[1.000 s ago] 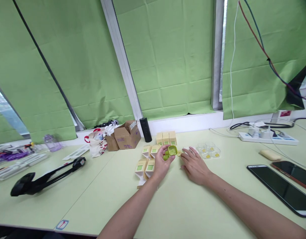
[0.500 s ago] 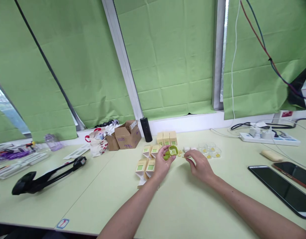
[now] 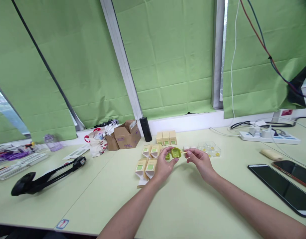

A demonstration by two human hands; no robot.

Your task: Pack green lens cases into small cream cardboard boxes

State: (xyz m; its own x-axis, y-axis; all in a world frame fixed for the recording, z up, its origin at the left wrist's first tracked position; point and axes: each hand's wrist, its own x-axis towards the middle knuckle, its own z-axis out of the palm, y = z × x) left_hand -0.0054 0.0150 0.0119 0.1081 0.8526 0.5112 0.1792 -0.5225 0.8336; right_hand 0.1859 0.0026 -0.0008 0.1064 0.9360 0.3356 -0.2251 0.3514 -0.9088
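My left hand (image 3: 164,166) grips a small green plastic case (image 3: 175,152), held open just above the table. My right hand (image 3: 199,160) is pinched on a thin pale stick-like piece (image 3: 184,152) whose tip points at the green case. Several small cream boxes with green labels (image 3: 151,158) lie left of my left hand, and three more (image 3: 166,136) stand behind it. Small clear round containers with yellow dots (image 3: 210,150) sit just beyond my right hand.
A brown cardboard box (image 3: 128,134) and a black cylinder (image 3: 145,129) stand by the window sill. A black folded stand (image 3: 43,178) lies at the left. Two phones (image 3: 282,189) rest at the right, with a power strip (image 3: 268,137) behind them.
My right hand lifted off the table, closed into a pinch on the thin piece and brought it toward the green case. My left hand shifted the case slightly right.
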